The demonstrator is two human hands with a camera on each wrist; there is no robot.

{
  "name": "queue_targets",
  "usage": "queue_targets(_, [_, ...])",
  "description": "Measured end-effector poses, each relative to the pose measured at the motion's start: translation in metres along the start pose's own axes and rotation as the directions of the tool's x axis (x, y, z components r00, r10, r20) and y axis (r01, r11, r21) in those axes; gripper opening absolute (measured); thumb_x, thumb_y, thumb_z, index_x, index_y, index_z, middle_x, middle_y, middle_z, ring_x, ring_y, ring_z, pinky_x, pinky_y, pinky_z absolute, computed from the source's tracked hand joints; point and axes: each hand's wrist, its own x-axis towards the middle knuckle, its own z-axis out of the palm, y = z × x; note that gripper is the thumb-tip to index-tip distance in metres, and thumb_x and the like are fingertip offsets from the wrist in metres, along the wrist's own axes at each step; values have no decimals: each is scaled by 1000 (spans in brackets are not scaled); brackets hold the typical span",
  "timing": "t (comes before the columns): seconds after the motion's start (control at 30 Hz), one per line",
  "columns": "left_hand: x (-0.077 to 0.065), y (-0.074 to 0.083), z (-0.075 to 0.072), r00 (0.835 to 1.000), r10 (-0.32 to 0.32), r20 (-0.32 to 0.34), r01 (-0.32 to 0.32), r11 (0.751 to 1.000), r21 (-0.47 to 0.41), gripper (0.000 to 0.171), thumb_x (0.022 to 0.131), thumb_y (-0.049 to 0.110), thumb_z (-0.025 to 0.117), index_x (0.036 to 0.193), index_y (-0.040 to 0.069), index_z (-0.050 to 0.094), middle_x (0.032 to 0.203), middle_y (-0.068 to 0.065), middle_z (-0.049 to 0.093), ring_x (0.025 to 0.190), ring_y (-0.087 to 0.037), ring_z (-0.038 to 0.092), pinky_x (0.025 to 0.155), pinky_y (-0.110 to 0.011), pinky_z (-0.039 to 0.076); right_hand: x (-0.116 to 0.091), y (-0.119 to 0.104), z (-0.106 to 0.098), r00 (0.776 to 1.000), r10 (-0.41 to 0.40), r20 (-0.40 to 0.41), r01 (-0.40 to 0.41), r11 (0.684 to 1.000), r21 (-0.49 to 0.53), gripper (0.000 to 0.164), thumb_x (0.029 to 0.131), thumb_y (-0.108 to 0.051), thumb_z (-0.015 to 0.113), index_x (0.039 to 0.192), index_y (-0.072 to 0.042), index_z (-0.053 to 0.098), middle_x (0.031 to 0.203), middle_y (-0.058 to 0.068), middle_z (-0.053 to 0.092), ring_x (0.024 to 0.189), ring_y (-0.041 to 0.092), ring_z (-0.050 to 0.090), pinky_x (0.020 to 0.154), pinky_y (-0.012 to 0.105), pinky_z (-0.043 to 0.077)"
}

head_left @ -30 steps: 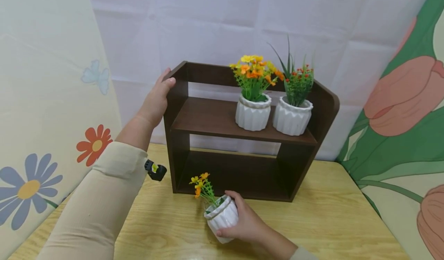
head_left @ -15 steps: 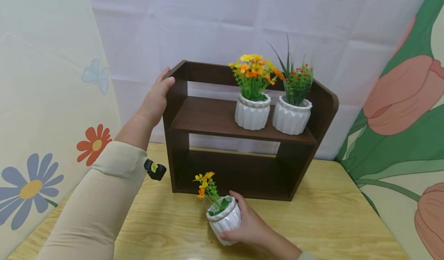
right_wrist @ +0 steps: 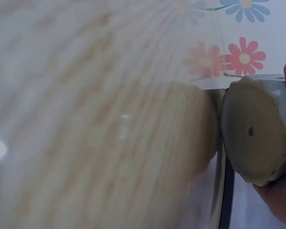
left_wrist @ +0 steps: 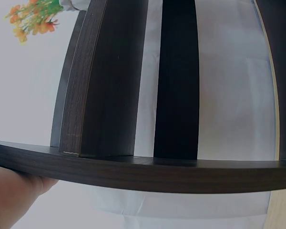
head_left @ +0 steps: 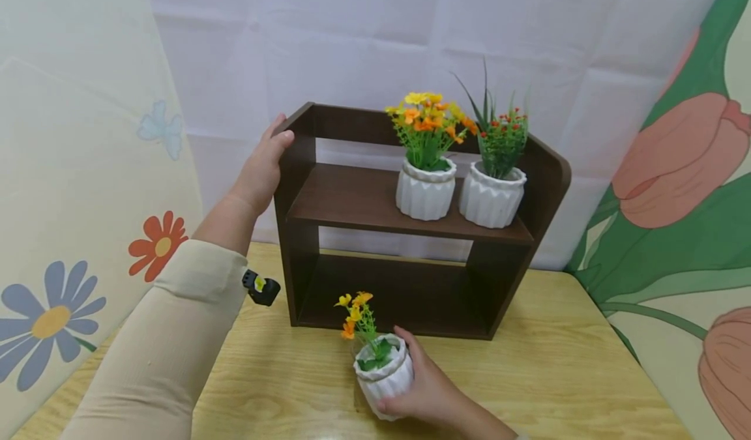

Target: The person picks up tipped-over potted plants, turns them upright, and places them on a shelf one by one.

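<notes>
My right hand [head_left: 431,388] holds a white fluted flowerpot [head_left: 384,382] with yellow and orange flowers, its fingers and thumb round the pot's right side. The pot tilts to the left, close over the table in front of the dark brown shelf [head_left: 352,195]. In the right wrist view, the bottom of the flowerpot [right_wrist: 252,131] shows a small hole. My left hand [head_left: 264,166] grips the upper left side of the shelf, thumb at the front edge. Seen from the left wrist, that hand [left_wrist: 14,193] lies against the panel's outer face.
On the right half of the upper board stand a pot of yellow and orange flowers [head_left: 426,189] and a pot with red berries and grassy leaves [head_left: 491,195]. A pale wood table [head_left: 563,375] carries the shelf, with a white cloth [head_left: 364,49] behind.
The flowerpot in my right hand has shifted slightly right and toward me, and it stands more upright than before. My left hand keeps its place on the shelf.
</notes>
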Motion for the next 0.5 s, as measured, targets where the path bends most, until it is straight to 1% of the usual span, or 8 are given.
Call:
queue_targets(0.23, [0, 0, 0, 1000, 1, -1, -1, 1000, 9, 62, 103, 45, 27, 158, 34, 2, 167, 5, -3, 151, -20, 3, 122, -47, 6, -8, 6, -3, 999, 43, 16, -44, 998, 54, 118, 63, -29, 91, 155, -15, 18, 141, 19, 47, 121, 35, 52, 95, 55, 47])
queue_targets(0.5, [0, 0, -1, 1000, -1, -3, 1, 1000, 21, 62, 103, 46, 27, 158, 34, 2, 167, 5, -3, 151, -20, 3, 122, -47, 6, -15, 11, -6, 998, 65, 27, -66, 997, 45, 120, 65, -30, 91, 156, -17, 15, 147, 19, 42, 129, 39, 47, 101, 65, 40])
